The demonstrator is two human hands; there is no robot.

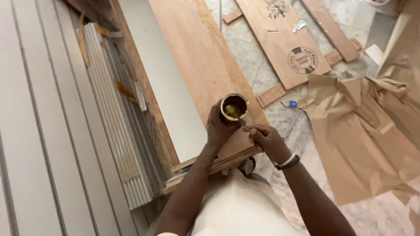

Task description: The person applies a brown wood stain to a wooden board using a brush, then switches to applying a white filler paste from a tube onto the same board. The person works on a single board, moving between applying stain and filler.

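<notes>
Can: a small round tin (234, 108), open at the top, is held upright above the near end of the long plywood board (205, 65); a yellowish paste, probably glue, is seen inside and along its rim.
Left hand: the left hand (220, 127) is wrapped around the can's side, fingers closed on it from below and behind.
Right hand: the right hand (267, 140) is pinched shut on a thin stick (239, 120), whose far end is dipped into the can.
Handling: the can is judged rigid and light, but smeared, so slippery and sticky at the rim; it is best gripped low round the wall and kept level, as spilling is likely if tilted.
Stick: judged stiff and light, best held at its dry end.
Surroundings: crumpled brown paper (367, 126) lies right of the board; grey ribbed panels (113, 109) lie left of it.
</notes>
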